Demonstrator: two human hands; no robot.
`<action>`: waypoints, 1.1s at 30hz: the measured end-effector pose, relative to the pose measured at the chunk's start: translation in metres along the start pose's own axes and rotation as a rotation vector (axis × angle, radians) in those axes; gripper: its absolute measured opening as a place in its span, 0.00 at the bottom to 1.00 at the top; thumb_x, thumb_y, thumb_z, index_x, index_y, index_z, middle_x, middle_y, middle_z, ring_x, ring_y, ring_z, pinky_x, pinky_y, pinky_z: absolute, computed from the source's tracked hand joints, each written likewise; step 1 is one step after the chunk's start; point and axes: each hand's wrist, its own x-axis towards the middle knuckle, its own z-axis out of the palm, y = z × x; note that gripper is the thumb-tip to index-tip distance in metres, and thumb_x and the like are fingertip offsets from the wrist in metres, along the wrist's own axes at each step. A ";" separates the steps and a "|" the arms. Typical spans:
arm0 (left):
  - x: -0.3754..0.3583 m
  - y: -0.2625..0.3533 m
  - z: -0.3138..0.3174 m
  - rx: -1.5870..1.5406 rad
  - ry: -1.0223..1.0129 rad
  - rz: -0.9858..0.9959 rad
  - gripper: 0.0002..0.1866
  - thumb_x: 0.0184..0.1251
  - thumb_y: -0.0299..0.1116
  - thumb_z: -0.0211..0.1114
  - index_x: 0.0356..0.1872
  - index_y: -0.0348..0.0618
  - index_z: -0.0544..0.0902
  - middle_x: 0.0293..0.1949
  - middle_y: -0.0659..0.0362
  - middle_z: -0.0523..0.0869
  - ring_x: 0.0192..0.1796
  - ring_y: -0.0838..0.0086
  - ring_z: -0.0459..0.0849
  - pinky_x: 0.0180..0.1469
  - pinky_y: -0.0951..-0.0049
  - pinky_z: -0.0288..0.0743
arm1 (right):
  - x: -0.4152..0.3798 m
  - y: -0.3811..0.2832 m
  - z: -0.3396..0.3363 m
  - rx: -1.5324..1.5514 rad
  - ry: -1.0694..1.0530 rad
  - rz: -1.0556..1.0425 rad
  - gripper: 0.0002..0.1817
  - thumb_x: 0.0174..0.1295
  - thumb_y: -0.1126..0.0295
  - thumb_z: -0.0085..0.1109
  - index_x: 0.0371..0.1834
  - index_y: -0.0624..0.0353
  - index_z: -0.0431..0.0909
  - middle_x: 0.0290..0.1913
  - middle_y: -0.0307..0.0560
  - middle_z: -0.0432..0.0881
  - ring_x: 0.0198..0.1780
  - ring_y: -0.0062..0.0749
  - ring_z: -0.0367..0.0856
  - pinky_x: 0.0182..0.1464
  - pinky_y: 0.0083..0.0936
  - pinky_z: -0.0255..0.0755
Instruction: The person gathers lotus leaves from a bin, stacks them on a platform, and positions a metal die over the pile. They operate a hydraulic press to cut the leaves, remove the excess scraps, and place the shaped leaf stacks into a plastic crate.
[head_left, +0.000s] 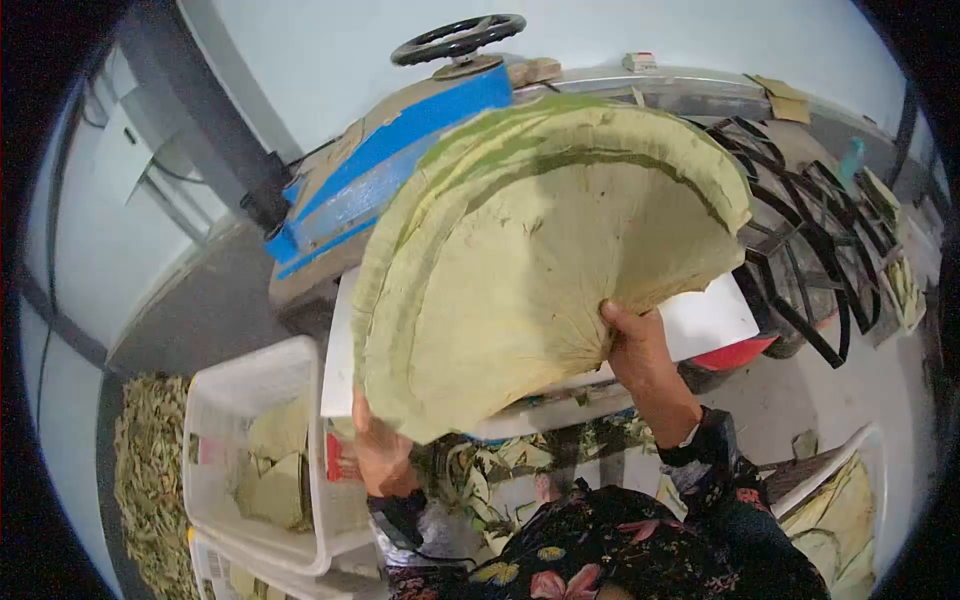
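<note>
A thick stack of large, pale green dried leaves, folded or cut to a half-round shape, is held up over a white tabletop. My right hand grips its lower right edge, thumb on top and fingers beneath. At the lower left corner my left hand is wrapped round the edge, its fingers partly hidden behind the leaves. The curved rim of the stack faces away from me and shows several layers.
A blue machine with a black handwheel stands behind. White baskets with leaf pieces are at lower left, beside a leaf heap. Black metal frames lie right. Another leaf-filled container is lower right. Scraps cover the floor.
</note>
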 end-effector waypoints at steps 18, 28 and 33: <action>0.080 -0.050 -0.017 0.611 0.093 -0.323 0.22 0.52 0.22 0.68 0.51 0.32 0.76 0.43 0.57 0.82 0.44 0.74 0.79 0.49 0.74 0.73 | 0.034 0.030 -0.084 0.045 -0.107 0.019 0.42 0.53 0.62 0.66 0.69 0.59 0.54 0.66 0.49 0.64 0.66 0.43 0.64 0.66 0.42 0.59; 0.086 -0.049 -0.018 0.528 0.060 -0.208 0.29 0.54 0.20 0.68 0.59 0.32 0.68 0.48 0.55 0.80 0.44 0.75 0.80 0.44 0.76 0.76 | 0.037 0.035 -0.081 -0.077 -0.136 0.050 0.40 0.54 0.59 0.65 0.68 0.59 0.57 0.66 0.50 0.64 0.66 0.45 0.63 0.66 0.46 0.56; 0.067 -0.066 -0.024 0.630 0.042 -0.324 0.29 0.57 0.22 0.67 0.60 0.34 0.66 0.49 0.55 0.79 0.46 0.74 0.80 0.46 0.76 0.76 | 0.037 0.055 -0.075 -0.030 0.049 0.045 0.42 0.51 0.55 0.67 0.67 0.59 0.58 0.64 0.48 0.66 0.66 0.45 0.62 0.66 0.47 0.56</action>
